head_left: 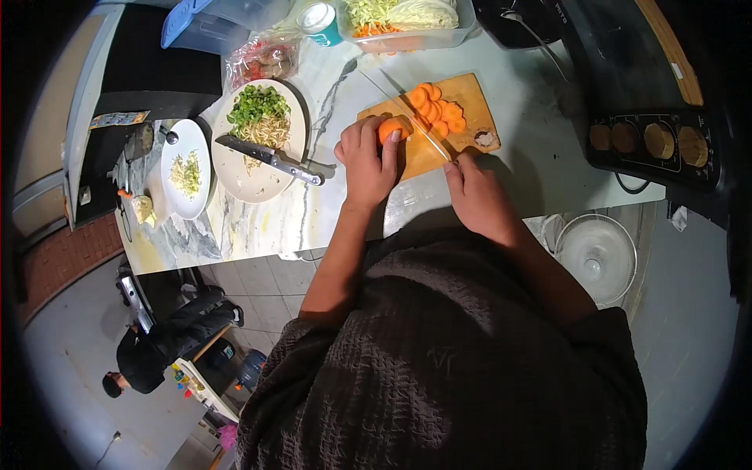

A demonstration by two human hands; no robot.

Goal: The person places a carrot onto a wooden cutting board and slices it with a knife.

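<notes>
My left hand [368,164] is closed around a piece of carrot [394,129] on the left part of a wooden cutting board [475,102]. In my right hand [482,196] is a knife [427,133], its long blade slanting across the board toward the upper left. The blade lies between the held carrot and a heap of round carrot slices [439,110]. Whether the edge touches the carrot is hard to see. A small pale spot shows at the board's right corner.
Left of the board, a plate [243,176] bears chopped greens, sprouts and a second knife [270,159]. An oval dish [186,205] stands farther left. A plastic tub [407,41] of cabbage and a teal can [319,25] are behind. An oven [650,102] stands right; a person [149,356] is at lower left.
</notes>
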